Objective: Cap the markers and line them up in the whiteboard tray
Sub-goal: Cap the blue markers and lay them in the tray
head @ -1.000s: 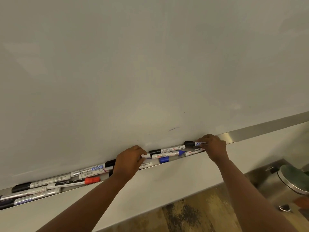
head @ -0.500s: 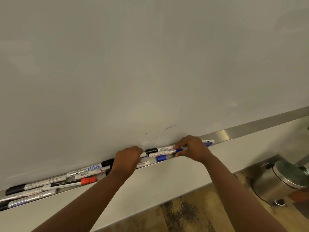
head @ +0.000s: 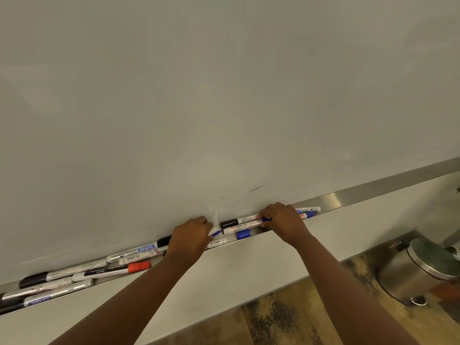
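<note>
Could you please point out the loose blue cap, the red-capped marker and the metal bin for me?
Loose blue cap (head: 243, 234), head view, middle of the cap.
Red-capped marker (head: 117, 270), head view, on its barrel.
Metal bin (head: 398, 275), head view, on its side wall.

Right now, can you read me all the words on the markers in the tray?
"DOMS", seen upside down, on the black-capped marker left of the left hand.
"MARKER", seen upside down, on the marker under the right hand; not quite sure.
A barcode on the marker by the left hand; digits too small.
All other marker labels are too blurred to read.
</note>
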